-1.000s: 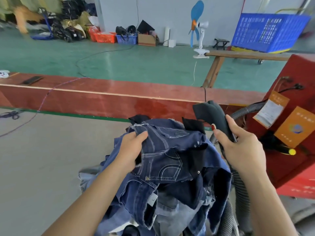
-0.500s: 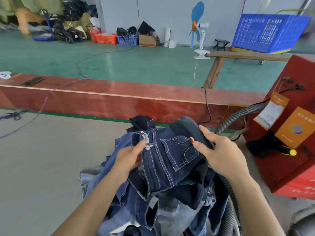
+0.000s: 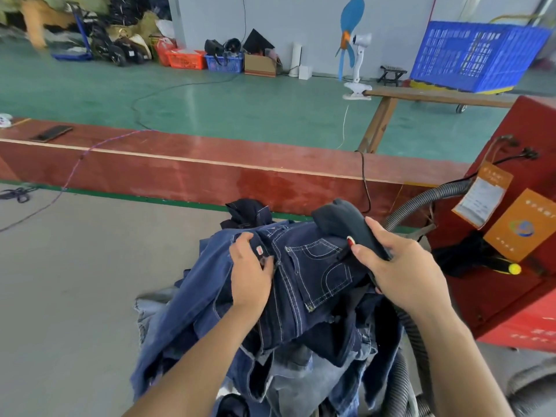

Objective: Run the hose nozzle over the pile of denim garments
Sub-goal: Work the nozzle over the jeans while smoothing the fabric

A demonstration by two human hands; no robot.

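Note:
A heap of dark blue denim garments (image 3: 304,296) fills the lower middle of the head view. My left hand (image 3: 249,272) grips the top garment near its waistband. My right hand (image 3: 400,275) holds the black hose nozzle (image 3: 346,222), whose head lies against the back pocket area at the top of the pile. A red button (image 3: 350,240) shows on the nozzle by my thumb. The grey ribbed hose (image 3: 421,200) curves from the red machine (image 3: 535,236) and runs down the pile's right side.
The red machine stands close on the right with orange tags (image 3: 525,227) and a yellow-tipped tool (image 3: 511,268). A red wooden barrier (image 3: 210,173) crosses behind the pile, with a phone (image 3: 51,133) on it. Beyond lie green floor, a fan (image 3: 355,52), a blue crate (image 3: 478,55) and baskets.
My right hand brought the nozzle down from above the pile onto the jeans, then slid it right. My left hand shifted the top garment, exposing its back pocket.

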